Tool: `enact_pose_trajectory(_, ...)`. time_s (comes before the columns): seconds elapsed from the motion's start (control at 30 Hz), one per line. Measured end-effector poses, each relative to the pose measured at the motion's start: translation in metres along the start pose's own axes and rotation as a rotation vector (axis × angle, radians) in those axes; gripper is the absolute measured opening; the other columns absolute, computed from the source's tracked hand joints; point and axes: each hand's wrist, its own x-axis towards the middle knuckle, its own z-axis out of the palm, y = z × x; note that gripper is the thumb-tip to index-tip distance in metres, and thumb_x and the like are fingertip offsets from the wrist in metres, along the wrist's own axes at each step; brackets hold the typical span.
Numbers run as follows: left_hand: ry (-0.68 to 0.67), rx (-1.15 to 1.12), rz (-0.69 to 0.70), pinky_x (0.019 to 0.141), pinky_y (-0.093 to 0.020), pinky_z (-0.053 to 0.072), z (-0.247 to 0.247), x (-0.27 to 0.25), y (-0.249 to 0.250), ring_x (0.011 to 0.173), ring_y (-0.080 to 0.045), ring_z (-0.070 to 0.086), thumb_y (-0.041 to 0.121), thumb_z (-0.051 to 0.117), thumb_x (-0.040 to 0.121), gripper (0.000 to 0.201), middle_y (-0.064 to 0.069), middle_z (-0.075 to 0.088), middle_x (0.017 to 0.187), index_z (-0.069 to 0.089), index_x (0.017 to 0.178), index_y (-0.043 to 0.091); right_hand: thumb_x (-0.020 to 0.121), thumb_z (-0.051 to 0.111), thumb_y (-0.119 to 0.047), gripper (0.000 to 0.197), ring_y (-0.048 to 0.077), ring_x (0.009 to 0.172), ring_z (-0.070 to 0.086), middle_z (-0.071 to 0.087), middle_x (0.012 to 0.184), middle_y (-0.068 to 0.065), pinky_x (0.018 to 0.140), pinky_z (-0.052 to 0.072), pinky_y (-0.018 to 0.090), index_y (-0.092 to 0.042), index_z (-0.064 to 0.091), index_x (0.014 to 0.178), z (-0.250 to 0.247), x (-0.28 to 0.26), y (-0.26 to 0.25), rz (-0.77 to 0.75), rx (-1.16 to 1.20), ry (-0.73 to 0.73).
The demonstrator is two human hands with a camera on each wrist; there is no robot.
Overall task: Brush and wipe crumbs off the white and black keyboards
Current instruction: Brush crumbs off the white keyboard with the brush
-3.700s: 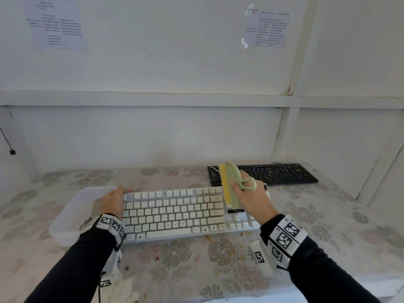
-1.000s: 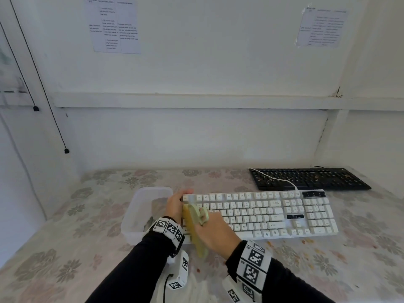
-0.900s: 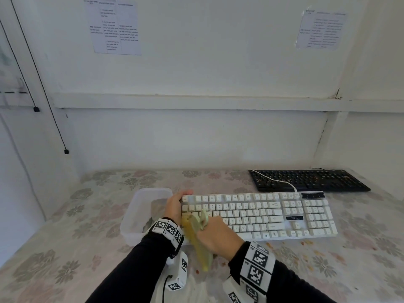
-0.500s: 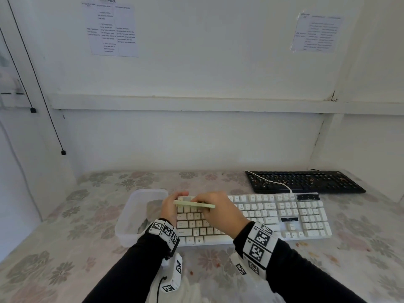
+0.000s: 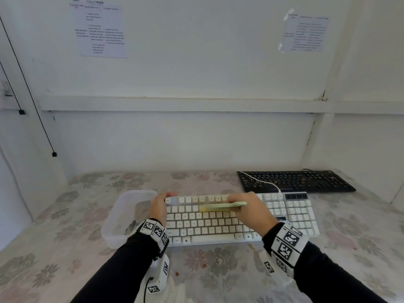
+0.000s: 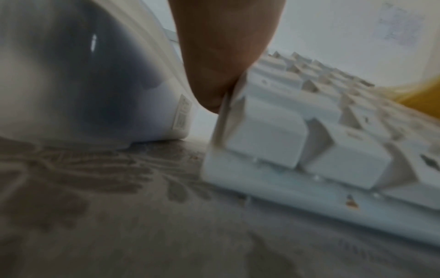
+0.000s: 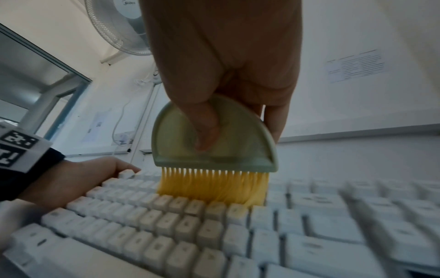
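- Gripping a pale green brush [image 7: 215,135], the right hand [image 5: 251,212] has its thumb pressed on the near face and fingers curled behind the half-round back.
- Brush's yellow bristles [image 7: 212,185] point down & touch the upper key rows of the white keyboard [image 5: 240,217], left-centre area.
- In head view the brush lies edge-on, long side running left-right over the number/QWERTY rows.
- Left hand [image 5: 158,207] sits at the kbd's left end; fingers curl over the far-left corner, palm against the side edge. Left wrist view shows a fingertip [image 6: 214,90] pressed to the kbd's end wall.
- White kbd lies flat on the floral tablecloth [image 5: 65,215], near the front, roughly centred; its white cable [image 5: 260,181] runs back across the black one.
- Black keyboard [image 5: 295,181] lies behind & to the right, just beyond the white kbd's far-right corner, close to the back wall. Light specks dot its keys.
- Clear plastic container [image 5: 122,213] stands just left of the white kbd, beside the left hand; something dark inside, can't tell what.
- A few orange-brown crumbs [image 5: 251,246] lie on the cloth in front of the white kbd; one crumb [image 6: 352,203] rests on its front lip.
- Two printed sheets [image 5: 101,29] are taped on the white wall above.
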Motion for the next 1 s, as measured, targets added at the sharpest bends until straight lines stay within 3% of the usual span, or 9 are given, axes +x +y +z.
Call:
enact_pose_trajectory(0.07, 0.004, 0.042, 0.021, 0.067, -0.036, 0.045, 0.002, -0.006, 0.003, 0.057, -0.026, 0.055, 0.025, 0.047, 0.091, 0.031, -0.003, 0.057, 0.052, 0.062, 0.065, 0.015, 0.087, 0.055, -0.007, 0.033, 0.014, 0.063, 0.054, 0.054, 0.061, -0.010, 0.056, 0.044, 0.026, -0.031, 0.055, 0.065, -0.004, -0.005, 0.019, 0.030, 0.039, 0.022)
enact_pose_trajectory(0.17, 0.009, 0.092, 0.064, 0.062, -0.032, 0.046, 0.005, -0.010, 0.003, 0.057, -0.026, 0.056, 0.024, 0.044, 0.093, 0.033, -0.006, 0.058, 0.057, 0.063, 0.068, 0.013, 0.086, 0.056, -0.007, 0.022, 0.018, 0.069, 0.061, 0.065, 0.070, -0.001, 0.063, 0.053, 0.037, -0.022, 0.065, 0.073, -0.012, -0.012, 0.044, 0.085, 0.060, 0.063)
enact_pose_trajectory(0.37, 0.056, 0.147, 0.147, 0.076, -0.037, 0.044, 0.009, -0.008, 0.001, 0.068, -0.027, 0.055, 0.018, 0.041, 0.095, 0.036, -0.008, 0.058, 0.068, 0.060, 0.065, 0.012, 0.081, 0.054, 0.004, 0.033, 0.015, 0.056, 0.051, 0.061, 0.060, 0.000, 0.054, 0.041, 0.029, -0.022, 0.060, 0.062, -0.030, -0.024, 0.091, 0.158, 0.100, 0.135)
enact_pose_trajectory(0.5, 0.076, 0.171, 0.164, 0.065, -0.032, 0.045, 0.010, -0.008, -0.001, 0.058, -0.024, 0.055, 0.017, 0.042, 0.093, 0.036, 0.000, 0.060, 0.050, 0.062, 0.063, 0.014, 0.080, 0.055, 0.005, 0.028, 0.016, 0.056, 0.049, 0.062, 0.062, 0.005, 0.053, 0.040, 0.030, -0.016, 0.063, 0.064, -0.046, -0.033, 0.121, 0.224, 0.066, 0.181)
enact_pose_trajectory(0.6, 0.078, 0.169, 0.183, 0.061, -0.031, 0.044, 0.010, -0.009, 0.000, 0.058, -0.023, 0.054, 0.015, 0.041, 0.094, 0.037, 0.005, 0.059, 0.044, 0.062, 0.064, 0.013, 0.082, 0.057, 0.004, 0.028, 0.015, 0.056, 0.049, 0.061, 0.062, 0.004, 0.052, 0.038, 0.024, -0.017, 0.064, 0.066, -0.060, -0.043, 0.140, 0.259, 0.094, 0.210)
enact_pose_trajectory(0.73, 0.090, 0.146, 0.170, 0.057, -0.030, 0.044, 0.010, -0.011, 0.000, 0.043, -0.018, 0.056, 0.020, 0.041, 0.094, 0.037, 0.003, 0.058, 0.042, 0.063, 0.065, 0.015, 0.083, 0.057, 0.004, 0.034, 0.016, 0.062, 0.052, 0.061, 0.066, 0.005, 0.052, 0.036, 0.020, -0.024, 0.059, 0.064, -0.079, -0.051, 0.162, 0.323, 0.038, 0.222)
enact_pose_trajectory(0.87, 0.105, 0.128, 0.156, 0.055, -0.029, 0.044, 0.011, -0.012, -0.001, 0.034, -0.014, 0.055, 0.021, 0.042, 0.094, 0.035, 0.002, 0.057, 0.041, 0.063, 0.065, 0.016, 0.083, 0.053, 0.006, 0.030, 0.021, 0.061, 0.049, 0.054, 0.064, 0.004, 0.048, 0.033, 0.024, -0.018, 0.059, 0.067, -0.096, -0.061, 0.174, 0.416, -0.048, 0.269)
enact_pose_trajectory(1.0, 0.121, 0.128, 0.145, 0.053, -0.028, 0.044, 0.012, -0.016, 0.000, 0.034, -0.017, 0.054, 0.023, 0.044, 0.092, 0.032, 0.001, 0.055, 0.040, 0.064, 0.068, 0.016, 0.084, 0.051, 0.003, 0.034, 0.023, 0.067, 0.056, 0.059, 0.068, 0.003, 0.054, 0.040, 0.029, -0.026, 0.055, 0.067, -0.106, -0.060, 0.160, 0.353, -0.157, 0.266)
